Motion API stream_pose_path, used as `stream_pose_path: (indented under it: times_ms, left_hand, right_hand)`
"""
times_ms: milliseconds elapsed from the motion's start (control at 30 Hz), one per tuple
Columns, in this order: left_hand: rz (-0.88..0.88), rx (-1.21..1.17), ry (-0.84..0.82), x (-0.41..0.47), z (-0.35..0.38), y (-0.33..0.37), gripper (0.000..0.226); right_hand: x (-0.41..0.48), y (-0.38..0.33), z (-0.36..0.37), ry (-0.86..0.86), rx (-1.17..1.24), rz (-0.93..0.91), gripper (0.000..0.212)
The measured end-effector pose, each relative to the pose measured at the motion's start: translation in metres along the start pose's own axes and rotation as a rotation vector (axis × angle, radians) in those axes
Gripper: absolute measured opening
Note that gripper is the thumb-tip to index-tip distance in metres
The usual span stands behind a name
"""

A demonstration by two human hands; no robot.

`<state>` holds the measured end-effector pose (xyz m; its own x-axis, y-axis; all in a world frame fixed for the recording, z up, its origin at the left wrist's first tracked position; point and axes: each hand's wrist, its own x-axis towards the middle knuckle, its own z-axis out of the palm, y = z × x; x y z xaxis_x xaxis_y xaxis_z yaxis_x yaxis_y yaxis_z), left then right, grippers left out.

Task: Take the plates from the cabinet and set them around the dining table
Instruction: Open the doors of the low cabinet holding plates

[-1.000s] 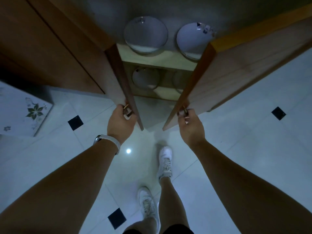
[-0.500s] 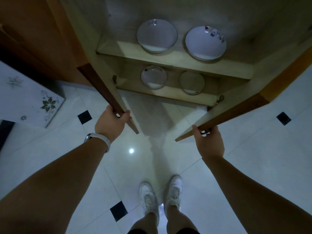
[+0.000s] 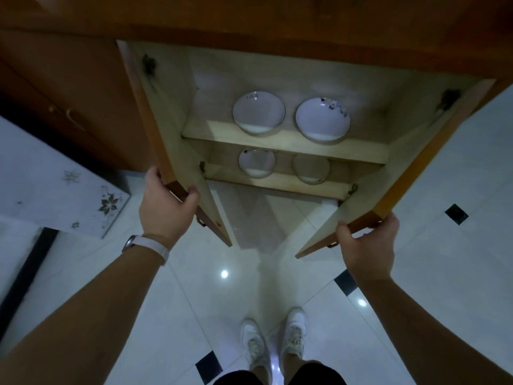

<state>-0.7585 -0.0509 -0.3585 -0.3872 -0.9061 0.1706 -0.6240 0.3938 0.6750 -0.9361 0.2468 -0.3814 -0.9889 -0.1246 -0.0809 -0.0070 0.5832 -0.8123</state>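
I see cabinet [image 3: 249, 70] open | left hand [image 3: 166, 215] grips left door [image 3: 177, 134] edge | right hand [image 3: 367, 245] grips right door [image 3: 402, 168] edge | two upper plates [image 3: 258, 112] on upper shelf [image 3: 291, 143] | two lower plates [image 3: 257, 163] on lower shelf [image 3: 277, 182]

White plates [image 3: 258, 112], brown cabinet [image 3: 249, 26], white black-diamond floor [image 3: 444, 273]

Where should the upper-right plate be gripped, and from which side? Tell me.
Take the upper-right plate by its near rim, coming straight in from the open front. It seems to lie flat, face up, near the front edge of the upper shelf, with the upper-left plate close on its left. The right hand, gripping the right door, looks nearer than the left hand on the left door.
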Motion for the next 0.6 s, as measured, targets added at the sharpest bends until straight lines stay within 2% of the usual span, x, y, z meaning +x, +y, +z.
stream_pose_path:
  times_ms: [100,167,233,300,367,433,467,533,600]
  left_hand:
    - [0.079,-0.059,-0.006,0.005,-0.025,0.015,0.070]
    - [0.172,-0.012,0.002,0.009,-0.042,0.024,0.072]
    - [0.382,0.154,-0.011,0.016,-0.056,0.029,0.064]
    - [0.661,0.347,-0.070,0.027,-0.069,0.023,0.043]
    - [0.821,0.468,-0.161,0.037,-0.078,0.015,0.032]
    - [0.887,0.590,-0.234,0.043,-0.088,0.013,0.032]
    - [0.904,0.662,-0.273,0.044,-0.091,0.013,0.031]
    - [0.904,0.814,-0.399,0.046,-0.097,0.012,0.034]
    - [0.826,0.956,-0.530,0.044,-0.102,0.008,0.043]
  right_hand:
    - [-0.001,-0.031,-0.025,0.060,0.031,-0.103,0.068]
    - [-0.002,-0.047,-0.039,0.055,-0.005,-0.162,0.075]
    - [-0.003,-0.060,-0.053,0.051,-0.123,-0.245,0.082]
    - [0.001,-0.066,-0.067,0.059,-0.316,-0.448,0.073]
    - [0.010,-0.065,-0.075,0.008,-0.582,-0.696,0.048]
    - [0.014,-0.065,-0.081,-0.081,-0.809,-0.826,0.034]
    - [0.016,-0.064,-0.083,-0.143,-0.906,-0.846,0.036]
    - [0.015,-0.068,-0.086,-0.322,-1.118,-0.773,0.052]
    - [0.014,-0.069,-0.091,-0.434,-1.223,-0.712,0.051]
